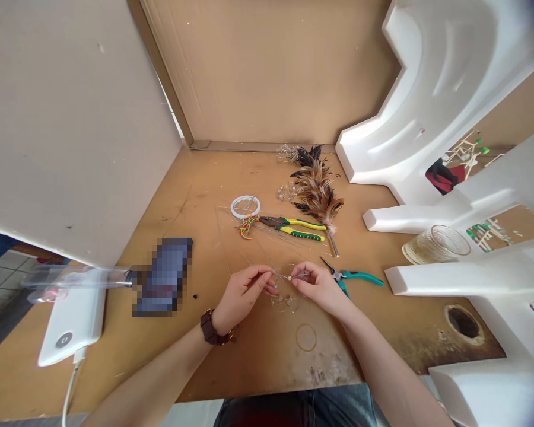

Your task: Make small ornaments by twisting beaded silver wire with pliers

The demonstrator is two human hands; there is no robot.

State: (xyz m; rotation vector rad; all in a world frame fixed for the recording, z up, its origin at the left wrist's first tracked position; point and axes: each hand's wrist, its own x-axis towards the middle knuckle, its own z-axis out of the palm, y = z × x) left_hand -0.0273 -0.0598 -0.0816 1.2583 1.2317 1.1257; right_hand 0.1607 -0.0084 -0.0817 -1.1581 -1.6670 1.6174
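Thin wire (283, 276) with a small pale bead (289, 277) on it stretches between my two hands at the middle of the table. My left hand (249, 292) pinches the wire on one side of the bead. On the other side, my right hand (317, 286) is closed on it, with fingertips close to the bead. More looped wire with tiny beads (286, 303) hangs below the fingers. Just right of my right hand lie teal-handled pliers (360, 276), partly hidden by it. Beyond the hands rest yellow-and-green pliers (293, 228) next to coloured threads (248, 225).
A wire spool (245, 207), brown feathers on a stick (315, 184) and a tangle of wire (288, 153) lie farther back. At left are a blurred phone (164, 276) and a white power bank (78, 314). A glass (436, 244) stands right by white plastic chairs. A rubber band (306, 337) lies in front.
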